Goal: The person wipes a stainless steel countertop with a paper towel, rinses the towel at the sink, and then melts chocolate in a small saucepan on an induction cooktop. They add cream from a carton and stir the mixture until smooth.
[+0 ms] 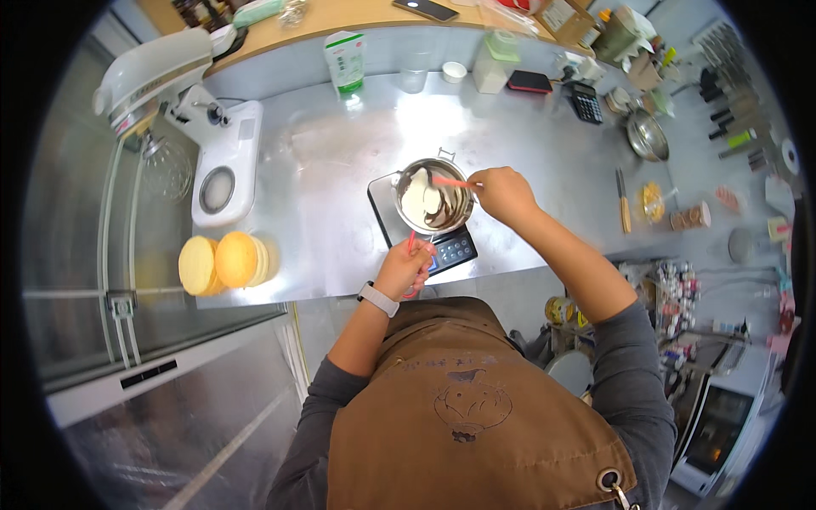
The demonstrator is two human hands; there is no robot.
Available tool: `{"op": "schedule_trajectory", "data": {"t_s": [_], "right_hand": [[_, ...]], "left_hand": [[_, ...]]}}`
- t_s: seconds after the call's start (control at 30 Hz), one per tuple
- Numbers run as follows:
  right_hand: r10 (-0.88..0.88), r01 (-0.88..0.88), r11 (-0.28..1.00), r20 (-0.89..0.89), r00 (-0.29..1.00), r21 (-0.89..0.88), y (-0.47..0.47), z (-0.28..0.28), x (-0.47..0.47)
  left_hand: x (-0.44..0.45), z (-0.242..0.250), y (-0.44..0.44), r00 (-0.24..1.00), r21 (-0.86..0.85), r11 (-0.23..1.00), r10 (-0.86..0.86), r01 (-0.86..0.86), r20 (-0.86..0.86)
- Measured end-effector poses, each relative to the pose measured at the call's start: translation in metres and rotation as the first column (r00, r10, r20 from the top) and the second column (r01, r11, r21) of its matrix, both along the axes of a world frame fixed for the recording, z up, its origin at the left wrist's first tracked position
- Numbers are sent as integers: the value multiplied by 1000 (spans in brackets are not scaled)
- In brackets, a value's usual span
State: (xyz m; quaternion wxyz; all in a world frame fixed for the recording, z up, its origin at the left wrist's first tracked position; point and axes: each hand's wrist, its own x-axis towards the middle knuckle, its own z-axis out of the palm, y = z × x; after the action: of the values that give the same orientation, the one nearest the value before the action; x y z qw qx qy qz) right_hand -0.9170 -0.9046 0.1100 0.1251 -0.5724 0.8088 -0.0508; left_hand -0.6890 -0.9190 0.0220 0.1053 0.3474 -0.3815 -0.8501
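A metal bowl [435,226] with white cream and streaks of dark brown mixture stands over a black kitchen scale [460,250] near the counter's front edge. From the right, my right hand [507,194] grips the red handle of a spatula [451,182], its head down in the bowl. My left hand [405,264] is closed around a thin red handle [411,241] just in front of the bowl; what that tool is, I cannot tell. Left on the counter, yellow round cake layers [236,259] are stacked in two piles.
A white stand mixer [245,159] with a wire whisk stands at the left. Along the back are a green-and-white pouch [345,64], clear cups [414,71], a small white cup [454,72], a lidded container [494,67] and a calculator [586,103]. A wooden-handled knife [624,210] lies right.
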Motion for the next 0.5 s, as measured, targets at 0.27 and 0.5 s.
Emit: {"op": "schedule_trajectory", "data": {"t_s": [0.27,0.5], "right_hand": [[-11,18,1000,-271,962,24,85,25,51],[-291,324,920,-172,941,218,185,44,90]], "left_hand": [[34,25,-3,962,34,962,-272,271,13],[29,31,33,814,-4,814,-581,581,12]]}}
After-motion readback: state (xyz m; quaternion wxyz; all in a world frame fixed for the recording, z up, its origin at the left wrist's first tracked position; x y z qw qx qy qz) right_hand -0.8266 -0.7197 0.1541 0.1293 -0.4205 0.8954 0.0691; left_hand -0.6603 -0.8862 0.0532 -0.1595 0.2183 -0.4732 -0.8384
